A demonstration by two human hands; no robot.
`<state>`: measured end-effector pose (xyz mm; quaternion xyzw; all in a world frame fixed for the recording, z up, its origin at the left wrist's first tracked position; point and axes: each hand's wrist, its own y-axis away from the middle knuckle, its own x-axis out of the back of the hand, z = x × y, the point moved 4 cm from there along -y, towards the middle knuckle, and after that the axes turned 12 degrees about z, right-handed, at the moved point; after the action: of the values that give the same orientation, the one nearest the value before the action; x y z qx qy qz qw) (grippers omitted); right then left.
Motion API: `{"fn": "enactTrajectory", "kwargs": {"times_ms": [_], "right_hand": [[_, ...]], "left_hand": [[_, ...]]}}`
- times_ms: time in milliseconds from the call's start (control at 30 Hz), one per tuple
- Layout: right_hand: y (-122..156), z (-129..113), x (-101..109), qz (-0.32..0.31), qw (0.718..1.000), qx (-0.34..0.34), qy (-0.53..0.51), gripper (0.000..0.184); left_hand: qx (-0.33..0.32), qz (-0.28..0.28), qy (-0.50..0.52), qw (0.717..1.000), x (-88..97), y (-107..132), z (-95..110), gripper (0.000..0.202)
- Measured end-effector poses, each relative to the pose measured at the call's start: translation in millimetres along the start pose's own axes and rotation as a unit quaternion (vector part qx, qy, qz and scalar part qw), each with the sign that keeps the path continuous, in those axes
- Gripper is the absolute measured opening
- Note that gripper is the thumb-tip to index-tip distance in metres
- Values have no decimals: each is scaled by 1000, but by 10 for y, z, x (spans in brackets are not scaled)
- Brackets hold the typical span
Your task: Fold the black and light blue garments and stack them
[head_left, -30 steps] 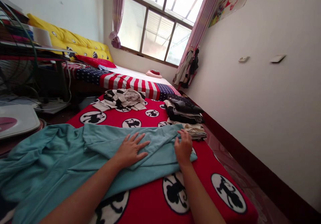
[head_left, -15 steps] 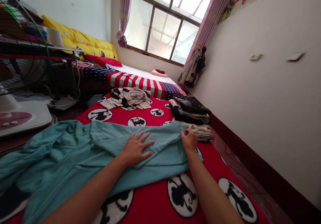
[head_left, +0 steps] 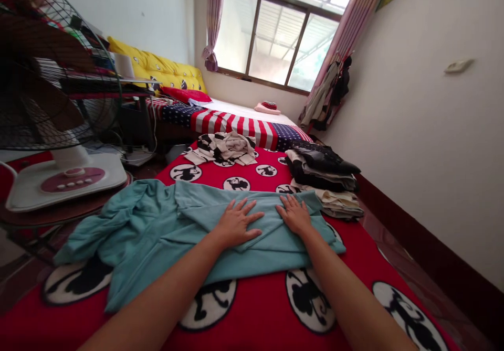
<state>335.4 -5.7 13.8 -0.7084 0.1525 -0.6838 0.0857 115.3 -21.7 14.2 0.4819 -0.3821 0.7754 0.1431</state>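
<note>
A teal long garment [head_left: 153, 235], which looks like a shirt or jacket, is spread across the bed with part of it folded over. Flat on its middle rests my left hand [head_left: 238, 222], fingers spread. Further right, my right hand [head_left: 294, 213] also lies palm down on the cloth, its fingers stretched out. Neither hand grips anything. The garment's left end is bunched and wrinkled, while the part under my hands is smoother. Beneath it is a red blanket [head_left: 271, 309] with black-and-white round figures.
Folded clothes [head_left: 325, 175] are stacked beyond my right hand. A crumpled black-and-white garment [head_left: 226, 147] lies at the far side. At left a fan [head_left: 73, 178] stands on a round stool. Behind is another bed with a striped, starred cover [head_left: 232, 124]. A wall [head_left: 425, 130] runs along the right.
My right hand has let go of the garment's right edge and moved inward to lie flat on it. My left hand stays on the cloth. The view has turned left.
</note>
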Motion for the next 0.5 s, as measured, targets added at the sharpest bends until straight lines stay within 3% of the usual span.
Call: {"fn": "enactTrajectory", "kwargs": {"times_ms": [133,233,333,433,500], "right_hand": [[98,32,31,-4,1000,-1,-30,52],[404,139,151,64,992,10,-106,45],[792,393,312,159,969,13,-186,40],[1011,719,436,221,959,-62,-169,45],[991,925,436,200,953,-154,-165,53]], "left_hand": [[4,10,3,1000,21,14,8,59],[-1,14,10,1000,24,13,15,61],[-2,16,11,1000,19,10,25,60],[3,20,7,1000,6,9,32,58],[4,22,6,1000,-3,8,34,56]]}}
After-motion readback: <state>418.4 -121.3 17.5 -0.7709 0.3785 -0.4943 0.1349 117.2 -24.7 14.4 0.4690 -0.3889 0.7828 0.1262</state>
